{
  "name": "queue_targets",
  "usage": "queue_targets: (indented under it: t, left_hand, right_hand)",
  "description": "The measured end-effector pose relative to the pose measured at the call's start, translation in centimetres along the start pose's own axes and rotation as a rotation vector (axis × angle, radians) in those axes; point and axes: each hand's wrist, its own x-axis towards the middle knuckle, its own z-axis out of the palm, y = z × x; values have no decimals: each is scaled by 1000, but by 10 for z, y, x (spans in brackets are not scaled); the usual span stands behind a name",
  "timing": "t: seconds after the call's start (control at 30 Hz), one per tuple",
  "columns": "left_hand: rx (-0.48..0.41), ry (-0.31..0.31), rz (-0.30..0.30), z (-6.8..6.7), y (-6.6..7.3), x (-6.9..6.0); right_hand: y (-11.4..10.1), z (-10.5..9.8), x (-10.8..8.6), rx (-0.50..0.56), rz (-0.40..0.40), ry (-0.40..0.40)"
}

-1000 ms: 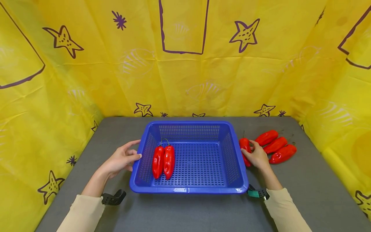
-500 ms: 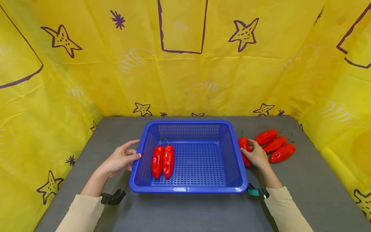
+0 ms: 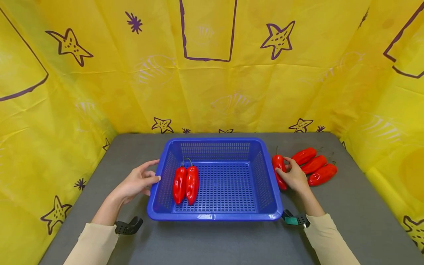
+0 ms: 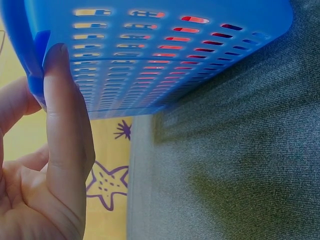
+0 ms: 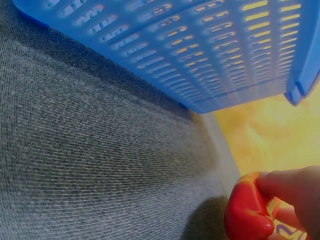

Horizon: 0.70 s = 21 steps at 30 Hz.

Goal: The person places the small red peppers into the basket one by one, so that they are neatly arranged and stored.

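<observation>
A blue plastic basket (image 3: 215, 217) sits on the grey table, with two glossy red peppers (image 3: 179, 184) lying side by side in its left part, stems away from me. My left hand (image 3: 140, 180) pinches the basket's left rim, seen close up in the left wrist view, where thumb and fingers (image 4: 62, 110) meet the rim. Outside the right wall, my right hand (image 3: 294, 176) grips another red pepper (image 3: 277, 161) between thumb and fingers. In the right wrist view this pepper (image 5: 246, 212) stands beside its shadow; part of it is hidden by the fingers.
To the right of my right hand, three more red peppers (image 3: 314, 164) lie slanted in a row on the grey table (image 3: 212, 243). A yellow cloth (image 3: 212, 92) with sea-creature drawings hangs behind and on both sides.
The pepper in my right hand has risen very slightly. My left hand stays on the basket rim, and the other peppers lie as before.
</observation>
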Motion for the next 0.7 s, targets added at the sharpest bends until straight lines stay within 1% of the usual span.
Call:
queue_targets:
  t: [0.27, 0.5, 0.7]
  left_hand:
    - [1, -2, -6, 0, 1, -1]
    - [6, -2, -6, 0, 1, -1]
    - [6, -3, -5, 0, 1, -1]
  right_hand:
    - [-3, -8, 1, -45, -25, -17]
    - [-6, -16, 2, -26, -50, -3]
    - [-10, -24, 2, -29, -37, 0]
